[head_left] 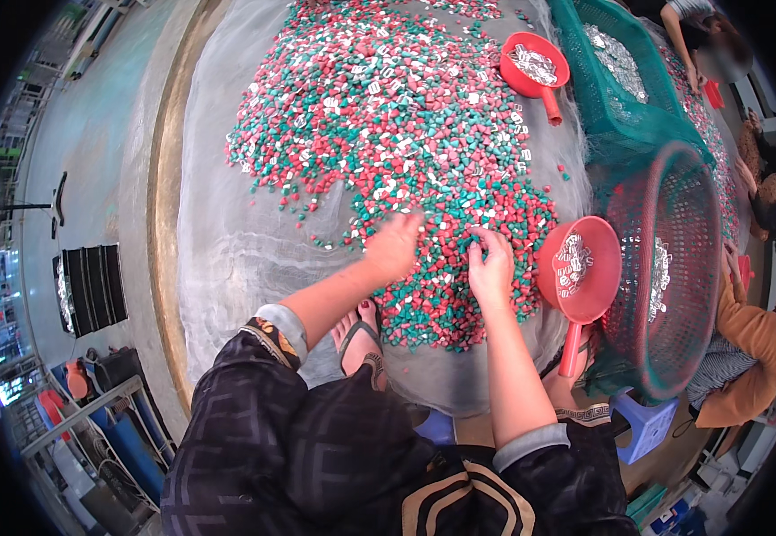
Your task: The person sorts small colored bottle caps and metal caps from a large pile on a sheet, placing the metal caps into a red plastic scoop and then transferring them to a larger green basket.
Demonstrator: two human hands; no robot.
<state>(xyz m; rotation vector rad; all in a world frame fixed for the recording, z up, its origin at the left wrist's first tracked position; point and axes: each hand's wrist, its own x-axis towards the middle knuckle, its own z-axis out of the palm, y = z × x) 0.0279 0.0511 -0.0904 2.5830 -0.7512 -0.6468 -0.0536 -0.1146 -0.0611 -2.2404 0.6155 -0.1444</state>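
Note:
A wide spread of small red, pink and green cone-like pieces (379, 107) mixed with small pale frame-shaped parts (374, 87) lies on a grey sheet (236, 259). My left hand (394, 246) is over the near left part of the spread, its fingers smeared by motion. To its right, my right hand (492, 268) reaches into the pieces with thumb and forefinger apart. A dark green piece shows by those fingertips; whether they touch it I cannot tell. Beside my right hand, a red long-handled scoop (609, 259) holds several pale parts.
Another red scoop (506, 64) with pale parts lies farther off. At right stand a red basket (714, 268) in green netting and a green basket (580, 89), both holding pale parts. Co-workers (745, 357) sit beyond. A blue stool (647, 424) is near my right leg.

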